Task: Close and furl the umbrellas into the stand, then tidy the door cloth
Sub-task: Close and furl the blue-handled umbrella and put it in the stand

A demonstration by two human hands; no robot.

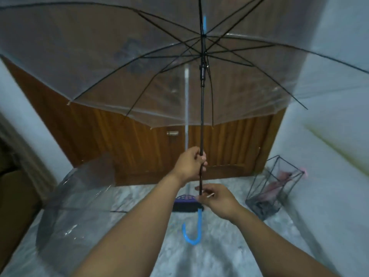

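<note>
The left hand (191,164) is wrapped tight around the black shaft (202,124) of the open clear umbrella (111,62), well below the runner (203,73). Just under it, directly above the blue hook handle (194,228), the right hand (216,198) touches the same shaft with loosely bent fingers and seems to pinch a small pale stick-like piece; whether it truly clamps the shaft I cannot tell. Taking that shaft as the landmark: the canopy spreads fully open above it, ribs locked out; a second clear umbrella (77,198) lies open on the floor to its lower left; the wire umbrella stand (273,188), already holding something pink, sits to its right against the wall; a dark purple-topped item (186,203), perhaps the door cloth, lies on the floor just behind the handle; the wooden door (139,140) is beyond. The umbrella is not yet closed. The risk, as I judge it, is the runner: both hands are low, so releasing the catch needs a reach upward, and fingers could be nipped, or the wide canopy could swing into the wall or door.
</note>
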